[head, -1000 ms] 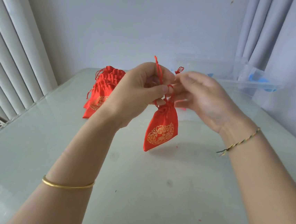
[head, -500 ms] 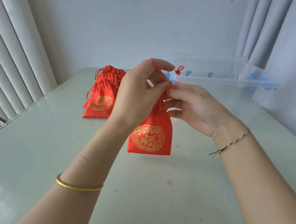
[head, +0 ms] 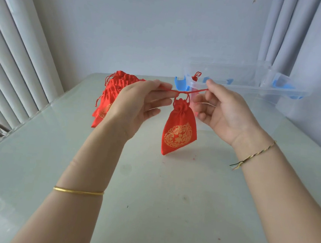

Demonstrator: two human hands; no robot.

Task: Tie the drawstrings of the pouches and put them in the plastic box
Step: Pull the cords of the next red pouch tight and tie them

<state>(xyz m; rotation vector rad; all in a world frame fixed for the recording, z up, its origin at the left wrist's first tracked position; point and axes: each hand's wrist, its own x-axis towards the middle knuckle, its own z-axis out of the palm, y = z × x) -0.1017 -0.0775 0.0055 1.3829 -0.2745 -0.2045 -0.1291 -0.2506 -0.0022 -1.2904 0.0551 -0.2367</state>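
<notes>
- Half a second ago both hands were bunched together over the pouch neck; now they have pulled apart sideways.
- Left hand [head: 138, 103] pinches the left end of the drawstring [head: 195, 91] between thumb and forefinger; the other fingers are loosely curled.
- Right hand [head: 227, 112] pinches the right end the same way, palm towards the camera.
- The drawstring now runs taut and nearly level between the two pinches, with a small knot [head: 178, 92] at its middle.
- The pouch [head: 178, 136] stood broad and face-on on the table [head: 148, 198] before; now it hangs from the knot, neck cinched shut and body turned. Its bottom corner is at or just above the table, cannot tell which.
- The pouch is mid-table, between the hands and in front of the box's near-left corner.
- Judgement: the knot is being pulled tight, so tying this pouch is about done. It is not yet boxed.
- The plastic box [head: 237, 87] sits open at the table's far-right corner, just behind the right hand. A red tassel [head: 196, 76] shows at its near-left corner, likely from a pouch already inside.
- The stack of pouches [head: 109, 96] at the far-left side, partly behind the left hand, is unmoved, so there is plenty left to tie.
</notes>
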